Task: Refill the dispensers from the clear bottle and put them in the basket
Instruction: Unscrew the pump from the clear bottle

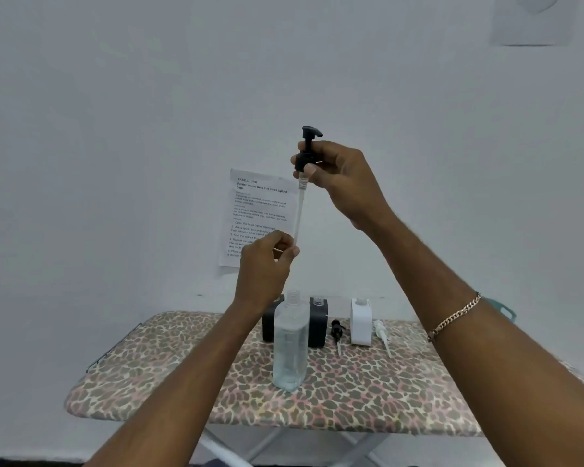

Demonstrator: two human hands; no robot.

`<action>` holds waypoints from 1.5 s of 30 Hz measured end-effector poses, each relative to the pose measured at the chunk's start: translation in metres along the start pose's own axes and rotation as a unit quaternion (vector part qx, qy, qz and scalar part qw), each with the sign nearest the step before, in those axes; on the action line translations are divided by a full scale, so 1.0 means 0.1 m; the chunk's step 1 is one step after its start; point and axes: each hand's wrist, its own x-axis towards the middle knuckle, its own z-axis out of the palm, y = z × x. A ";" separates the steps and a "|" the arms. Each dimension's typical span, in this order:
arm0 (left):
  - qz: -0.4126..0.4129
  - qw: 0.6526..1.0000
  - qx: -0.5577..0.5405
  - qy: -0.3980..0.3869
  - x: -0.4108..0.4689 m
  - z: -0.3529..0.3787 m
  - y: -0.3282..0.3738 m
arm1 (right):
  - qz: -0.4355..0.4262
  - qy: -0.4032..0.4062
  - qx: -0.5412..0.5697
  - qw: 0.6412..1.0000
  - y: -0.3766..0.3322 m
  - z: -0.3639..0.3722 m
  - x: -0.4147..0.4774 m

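My right hand point(338, 173) holds a black pump head point(308, 146) high above the table, its clear dip tube point(299, 210) hanging down. My left hand point(267, 261) pinches the tube's lower end. Below stands the clear bottle point(290, 342), uncapped, with a little liquid at the bottom. Behind it stand two black dispensers point(318, 325), the left one mostly hidden. A white dispenser point(360, 321) stands open to the right. A second black pump point(337, 332) and a white pump point(383, 335) lie on the table. A teal basket edge point(504, 310) shows behind my right forearm.
The table point(149, 382) has a leopard-print cover and folding legs, and stands against a white wall. A printed instruction sheet point(250, 203) is taped to the wall behind my hands.
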 end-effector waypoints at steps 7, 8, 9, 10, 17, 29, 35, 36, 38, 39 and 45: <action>-0.042 0.999 -0.013 -0.023 -0.01 -0.28 -0.15 | 0.043 -0.027 -0.022 0.999 0.04 0.24 0.15; -0.053 0.998 -0.014 -0.026 -0.03 -0.32 -0.19 | 0.054 -0.033 -0.030 0.998 0.07 0.30 0.18; -0.064 0.997 -0.017 -0.030 -0.04 -0.35 -0.24 | 0.065 -0.039 -0.036 0.996 0.11 0.37 0.20; -0.074 0.996 -0.020 -0.034 -0.06 -0.38 -0.28 | 0.075 -0.045 -0.038 0.996 0.15 0.44 0.22; -0.148 0.987 -0.012 -0.062 -0.26 -0.63 -0.69 | 0.169 -0.078 -0.043 0.982 0.60 1.05 0.36; -0.274 0.955 0.024 -0.106 -0.78 -0.92 -1.61 | 0.292 -0.169 -0.093 0.937 1.54 2.32 0.13; -0.323 0.936 0.042 -0.136 -1.02 -0.93 -1.99 | 0.343 -0.182 -0.112 0.914 2.17 2.80 -0.17; -0.327 0.933 0.048 -0.142 -1.06 -0.93 -2.03 | 0.353 -0.181 -0.115 0.911 2.27 2.84 -0.22; -0.333 0.928 0.062 -0.153 -1.11 -0.92 -2.10 | 0.372 -0.184 -0.111 0.903 2.45 2.92 -0.33; -0.336 0.926 0.066 -0.159 -1.14 -0.92 -2.13 | 0.378 -0.189 -0.106 0.900 2.54 2.95 -0.37; -0.362 0.915 0.058 -0.170 -1.23 -0.85 -2.29 | 0.397 -0.217 -0.109 0.885 2.92 3.21 -0.56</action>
